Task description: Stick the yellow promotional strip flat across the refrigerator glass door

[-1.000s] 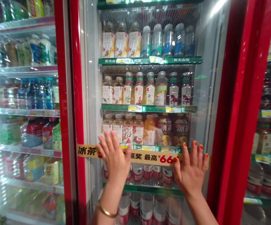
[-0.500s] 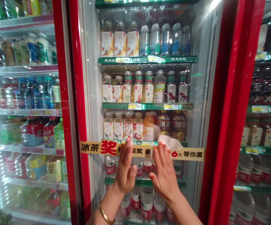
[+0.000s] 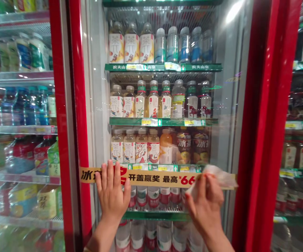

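- Both hands have spread apart along the strip since the earlier frame: the left hand (image 3: 111,197) has slid out to 7 o'clock, and the right hand (image 3: 205,206) has reached 5 o'clock, near the strip's right end.
- Left hand: its fingers (image 3: 110,175) are open and spread, pressing flat on the strip over the large red character.
- Right hand: its fingers (image 3: 203,190) are closed, pinching a crumpled piece of clear plastic film (image 3: 214,178) against the strip's right end.
- A long yellow printed paper strip (image 3: 156,178), with black and red Chinese lettering and a red price, runs level across the glass door (image 3: 99,87) at 6 o'clock, just below the frame's centre.
- A red metal door frame (image 3: 79,105) stands at 9 o'clock, with another (image 3: 263,122) at 3 o'clock.
- Rows of plastic tea bottles (image 3: 132,43) stand on green-edged wire shelves (image 3: 162,121) behind the glass, from 10 to 2 o'clock.
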`<state>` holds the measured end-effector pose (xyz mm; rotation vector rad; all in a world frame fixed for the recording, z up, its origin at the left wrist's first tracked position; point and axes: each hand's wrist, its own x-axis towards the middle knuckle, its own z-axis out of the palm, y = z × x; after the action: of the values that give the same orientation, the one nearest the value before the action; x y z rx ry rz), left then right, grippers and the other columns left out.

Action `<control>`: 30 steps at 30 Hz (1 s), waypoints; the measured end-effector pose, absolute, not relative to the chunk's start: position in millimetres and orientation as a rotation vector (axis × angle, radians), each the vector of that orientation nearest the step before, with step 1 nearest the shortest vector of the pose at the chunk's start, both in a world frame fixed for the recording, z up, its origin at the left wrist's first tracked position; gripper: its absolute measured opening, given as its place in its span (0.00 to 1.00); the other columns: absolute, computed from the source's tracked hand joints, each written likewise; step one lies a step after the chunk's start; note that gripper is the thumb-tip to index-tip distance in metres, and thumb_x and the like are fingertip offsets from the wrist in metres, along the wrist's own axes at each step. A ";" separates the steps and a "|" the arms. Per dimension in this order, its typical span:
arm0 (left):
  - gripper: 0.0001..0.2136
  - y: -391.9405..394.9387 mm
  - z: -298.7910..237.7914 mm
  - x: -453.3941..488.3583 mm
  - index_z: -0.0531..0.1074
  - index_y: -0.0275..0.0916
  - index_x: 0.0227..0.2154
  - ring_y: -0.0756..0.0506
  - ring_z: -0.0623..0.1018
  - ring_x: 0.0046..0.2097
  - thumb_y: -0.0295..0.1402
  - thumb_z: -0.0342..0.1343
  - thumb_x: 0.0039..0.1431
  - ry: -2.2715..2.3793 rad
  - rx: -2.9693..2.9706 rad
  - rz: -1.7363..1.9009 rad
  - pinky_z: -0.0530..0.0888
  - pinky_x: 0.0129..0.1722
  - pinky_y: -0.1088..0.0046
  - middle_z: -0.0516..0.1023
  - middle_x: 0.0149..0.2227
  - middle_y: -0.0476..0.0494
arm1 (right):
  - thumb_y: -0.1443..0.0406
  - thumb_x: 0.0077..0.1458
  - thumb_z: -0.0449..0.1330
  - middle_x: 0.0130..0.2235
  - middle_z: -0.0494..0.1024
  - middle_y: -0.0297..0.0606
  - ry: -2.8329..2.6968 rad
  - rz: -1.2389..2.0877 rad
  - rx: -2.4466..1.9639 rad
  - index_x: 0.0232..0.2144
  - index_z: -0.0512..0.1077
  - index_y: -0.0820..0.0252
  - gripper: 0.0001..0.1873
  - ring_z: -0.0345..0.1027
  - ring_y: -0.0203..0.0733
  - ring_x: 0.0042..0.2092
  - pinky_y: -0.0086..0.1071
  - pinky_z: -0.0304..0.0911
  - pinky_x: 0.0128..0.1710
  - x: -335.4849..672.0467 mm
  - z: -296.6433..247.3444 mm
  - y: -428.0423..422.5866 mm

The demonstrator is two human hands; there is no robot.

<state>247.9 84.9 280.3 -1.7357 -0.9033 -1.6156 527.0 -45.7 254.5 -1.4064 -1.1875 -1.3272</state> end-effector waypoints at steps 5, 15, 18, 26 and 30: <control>0.38 84.8 282.5 248.0 0.43 0.41 0.79 0.39 0.44 0.82 0.35 0.53 0.73 -0.877 -1.726 -1.619 0.41 0.81 0.51 0.43 0.81 0.41 | 0.46 0.74 0.43 0.81 0.29 0.56 -1.129 -1.201 -1.482 0.79 0.31 0.70 0.47 0.24 0.67 0.81 0.72 0.41 0.75 528.4 279.0 -44.2; 0.37 84.8 281.1 249.2 0.43 0.41 0.79 0.39 0.45 0.82 0.37 0.52 0.73 -0.881 -1.725 -1.633 0.43 0.81 0.49 0.44 0.81 0.41 | 0.52 0.74 0.46 0.81 0.28 0.51 -1.097 -1.290 -1.521 0.79 0.33 0.69 0.45 0.24 0.59 0.82 0.66 0.40 0.78 554.4 269.7 -55.7; 0.37 84.2 281.7 248.3 0.43 0.40 0.79 0.39 0.45 0.82 0.36 0.53 0.73 -0.869 -1.725 -1.631 0.42 0.81 0.49 0.43 0.81 0.41 | 0.50 0.74 0.47 0.81 0.31 0.51 -1.132 -1.293 -1.501 0.79 0.33 0.68 0.46 0.26 0.61 0.82 0.66 0.40 0.78 546.1 288.0 -48.2; 0.38 83.1 282.7 249.7 0.44 0.40 0.79 0.40 0.45 0.82 0.36 0.53 0.73 -0.876 -1.717 -1.630 0.42 0.81 0.50 0.45 0.81 0.40 | 0.49 0.73 0.49 0.81 0.27 0.50 -1.165 -1.319 -1.497 0.79 0.35 0.67 0.47 0.21 0.60 0.81 0.67 0.38 0.78 564.0 293.5 -59.1; 0.38 84.4 282.6 249.9 0.44 0.40 0.79 0.40 0.45 0.82 0.36 0.54 0.72 -0.869 -1.719 -1.642 0.43 0.81 0.50 0.45 0.81 0.40 | 0.47 0.73 0.50 0.81 0.26 0.52 -1.162 -1.273 -1.499 0.79 0.29 0.65 0.50 0.23 0.64 0.81 0.71 0.40 0.77 556.9 329.5 -53.0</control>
<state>249.9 84.4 282.6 -1.7190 -0.8687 -1.6421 556.9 -53.0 329.5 -1.4989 -1.1622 -1.2729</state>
